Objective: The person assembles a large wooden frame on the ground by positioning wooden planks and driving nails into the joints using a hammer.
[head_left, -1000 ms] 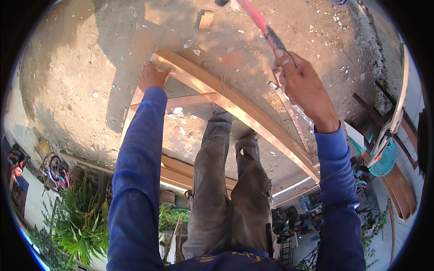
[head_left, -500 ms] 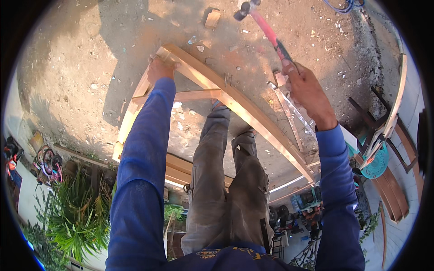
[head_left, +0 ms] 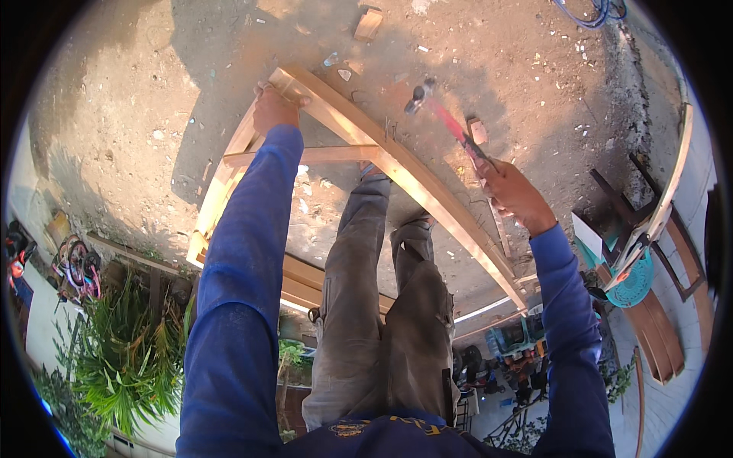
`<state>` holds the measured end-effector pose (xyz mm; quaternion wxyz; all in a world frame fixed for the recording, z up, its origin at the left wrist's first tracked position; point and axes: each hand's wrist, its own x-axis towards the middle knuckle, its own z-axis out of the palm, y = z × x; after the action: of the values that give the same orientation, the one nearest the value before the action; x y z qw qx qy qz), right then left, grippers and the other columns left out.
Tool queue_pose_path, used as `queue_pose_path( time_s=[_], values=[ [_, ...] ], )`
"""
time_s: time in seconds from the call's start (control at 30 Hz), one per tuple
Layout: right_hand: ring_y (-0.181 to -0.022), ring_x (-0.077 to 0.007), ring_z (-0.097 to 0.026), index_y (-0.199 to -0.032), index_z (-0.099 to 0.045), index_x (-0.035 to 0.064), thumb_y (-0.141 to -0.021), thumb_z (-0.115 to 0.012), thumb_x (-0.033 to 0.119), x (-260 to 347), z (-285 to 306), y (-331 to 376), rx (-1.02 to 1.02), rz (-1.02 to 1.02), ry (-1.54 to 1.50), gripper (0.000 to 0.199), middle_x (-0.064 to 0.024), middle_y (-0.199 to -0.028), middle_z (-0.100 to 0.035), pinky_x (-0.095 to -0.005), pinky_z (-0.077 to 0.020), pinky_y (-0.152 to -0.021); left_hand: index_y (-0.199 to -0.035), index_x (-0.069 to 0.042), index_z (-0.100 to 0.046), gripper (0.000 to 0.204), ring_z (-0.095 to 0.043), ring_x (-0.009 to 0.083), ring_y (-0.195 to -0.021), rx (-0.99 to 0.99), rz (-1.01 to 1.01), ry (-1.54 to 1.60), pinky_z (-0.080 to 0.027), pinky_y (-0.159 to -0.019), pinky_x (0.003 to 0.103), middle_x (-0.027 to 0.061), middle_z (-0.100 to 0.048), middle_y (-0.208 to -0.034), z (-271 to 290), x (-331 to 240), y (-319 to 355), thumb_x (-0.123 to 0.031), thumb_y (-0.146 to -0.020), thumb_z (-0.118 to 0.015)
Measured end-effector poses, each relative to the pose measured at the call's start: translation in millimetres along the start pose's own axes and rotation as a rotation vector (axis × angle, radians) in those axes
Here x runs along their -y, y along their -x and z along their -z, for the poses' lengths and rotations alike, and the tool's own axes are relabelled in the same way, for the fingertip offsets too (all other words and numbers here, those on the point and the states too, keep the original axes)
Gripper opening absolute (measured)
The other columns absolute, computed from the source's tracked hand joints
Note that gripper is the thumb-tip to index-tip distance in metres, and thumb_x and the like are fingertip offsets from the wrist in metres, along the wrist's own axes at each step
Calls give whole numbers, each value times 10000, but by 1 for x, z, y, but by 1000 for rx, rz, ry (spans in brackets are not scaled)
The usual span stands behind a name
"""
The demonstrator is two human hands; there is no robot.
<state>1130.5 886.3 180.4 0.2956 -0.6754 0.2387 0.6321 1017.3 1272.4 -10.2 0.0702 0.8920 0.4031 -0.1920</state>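
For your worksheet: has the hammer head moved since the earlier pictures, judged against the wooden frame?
Yes. The hammer in the right hand has swung down, so its head now sits just above the wooden frame; earlier it was raised well beyond it.

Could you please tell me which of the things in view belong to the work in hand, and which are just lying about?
In use:
- wooden frame, gripped at its far corner by the left hand
- hammer with a red handle, held in the right hand

Lying about:
- small wood block on the ground
- blue cable
- teal fan
- potted plants
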Motion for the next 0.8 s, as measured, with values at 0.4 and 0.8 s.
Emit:
queue_pose_path(
  time_s=[0.4, 0.8],
  values=[
    [-577, -227, -557, -1015, -568, -5, -1064, -498, 364, 91, -22, 5, -855, 796, 313, 379, -132, -665, -540, -409, -454, -547, -1359, -13, -528, 968, -665, 365, -1139, 193, 57, 65, -566, -917, 477, 155, -604, -1370, 15, -24, -6, -488, -618, -930],
    [-504, -106, -389, -892, -552, 9, -1072, -493, 404, 142, -19, 24, -744, 937, 287, 437, -24, -596, -412, -332, -341, -463, -1501, -39, -428, 1095, -625, 309, -1236, 226, 130, 43, -570, -948, 427, 128, -439, -1566, 22, -28, -4, -420, -611, -939]
  ],
)
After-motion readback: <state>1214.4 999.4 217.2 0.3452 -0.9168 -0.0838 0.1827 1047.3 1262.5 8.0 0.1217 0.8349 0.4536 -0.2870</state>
